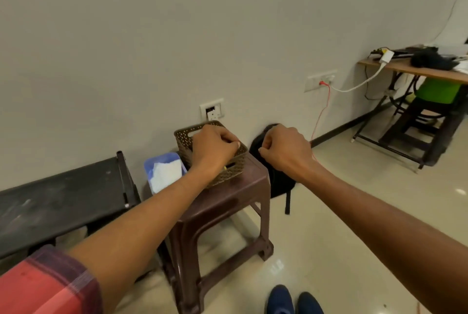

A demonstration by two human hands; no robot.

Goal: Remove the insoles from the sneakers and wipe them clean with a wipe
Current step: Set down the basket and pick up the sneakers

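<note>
At the far left stands one black bench [63, 192] against the wall. Just right of it, one blue tub [149, 166] holds a heap of white wipes [167, 174]. Beside the tub, one brown plastic stool [228, 202] carries one brown perforated basket [228, 174]. A speck of yellow shows through the basket's near slot, too small to identify.

The left hand [212, 146] hovers over the basket's far rim with fingers curled in and thumb against forefinger. Whether it pinches anything cannot be told. Right of the stool, one black bag [278, 182] leans on the wall. In front of the bag, the right hand [286, 149] is a closed fist with nothing visible in it.

Two dark blue sneakers [279, 299] lie side by side on the floor at the near edge, right of the stool. Their long axes run near to far and their toes point toward the wall. Only their front halves show.

Far right, one wooden desk [417, 71] carries cables and dark gear.
</note>
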